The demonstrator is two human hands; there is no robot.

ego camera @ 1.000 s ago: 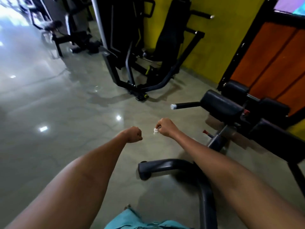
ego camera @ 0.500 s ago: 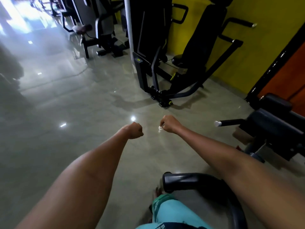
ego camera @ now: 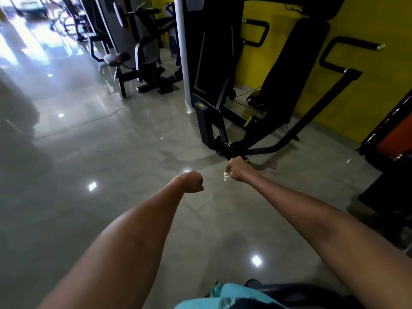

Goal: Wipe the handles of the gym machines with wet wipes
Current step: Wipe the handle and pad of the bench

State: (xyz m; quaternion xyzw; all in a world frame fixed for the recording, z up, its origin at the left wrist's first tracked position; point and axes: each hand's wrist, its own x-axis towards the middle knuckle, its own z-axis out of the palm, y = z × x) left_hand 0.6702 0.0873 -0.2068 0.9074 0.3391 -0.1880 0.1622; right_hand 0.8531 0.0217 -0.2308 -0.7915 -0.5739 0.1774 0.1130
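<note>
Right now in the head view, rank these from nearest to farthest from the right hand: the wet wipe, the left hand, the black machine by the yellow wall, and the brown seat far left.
1. Wet wipe: gripped in the right hand itself.
2. Left hand: just beside it, a fist.
3. Black machine: ahead, by the yellow wall.
4. Brown seat: far back left.

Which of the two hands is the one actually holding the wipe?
The right hand is. A bit of white wet wipe sticks out below its curled fingers. The left hand is also clenched into a fist, but nothing shows in it.
</note>
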